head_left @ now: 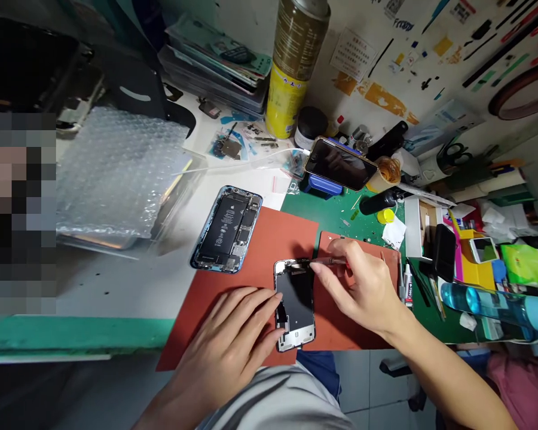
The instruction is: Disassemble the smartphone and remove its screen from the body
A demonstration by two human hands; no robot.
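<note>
A detached phone screen assembly [297,298] lies on the red-brown mat, its black back facing up and a pale strip at its near end. My left hand [233,328] rests beside it with fingers stretched out, the fingertips touching its left edge. Between the fingers of my right hand [361,283] is a slim tool [329,261], perhaps a screwdriver or tweezers. Its tip reaches the far right corner of the screen assembly. Farther left lies an opened blue phone body [228,230], with battery and boards exposed.
Left on the bench sits a bubble-wrap pouch [121,173]. At the back stand a yellow spray can [291,71] and a propped phone [341,164] with a white cable. Rightward are a glue tube [407,285], a blue water bottle [497,304] and a person's pink sleeve [520,382].
</note>
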